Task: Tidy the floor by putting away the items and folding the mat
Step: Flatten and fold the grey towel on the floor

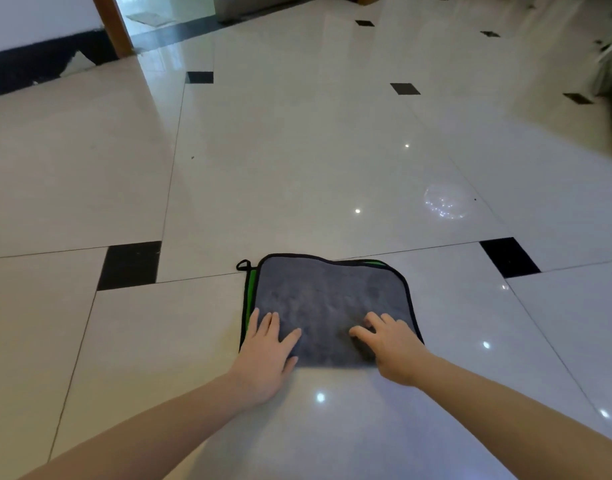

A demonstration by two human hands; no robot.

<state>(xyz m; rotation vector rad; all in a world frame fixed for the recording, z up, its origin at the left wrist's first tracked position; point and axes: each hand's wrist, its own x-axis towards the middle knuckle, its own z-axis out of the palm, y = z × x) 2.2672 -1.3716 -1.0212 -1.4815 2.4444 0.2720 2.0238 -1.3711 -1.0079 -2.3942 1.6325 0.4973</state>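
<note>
On the glossy white tiled floor (297, 150) with small black inset squares, a folded grey plush mat (328, 303) is lying flat, black-piped, with green backing peeking at its left and far edges and a small loop at the far left corner. Its long axis is running left to right. The left hand (266, 355) is pressing down with fingers straight and slightly spread; the right hand (389, 344) is resting on it with fingers bent, tips touching the pile.

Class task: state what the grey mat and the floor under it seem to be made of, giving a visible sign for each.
Mat: probably soft plush microfibre cloth, matt; fuzzy grey face, stitched black edging, green underside showing.
Floor: likely glazed ceramic or polished stone tile, glossy; it mirrors lights, with thin joints and black insets.
</note>
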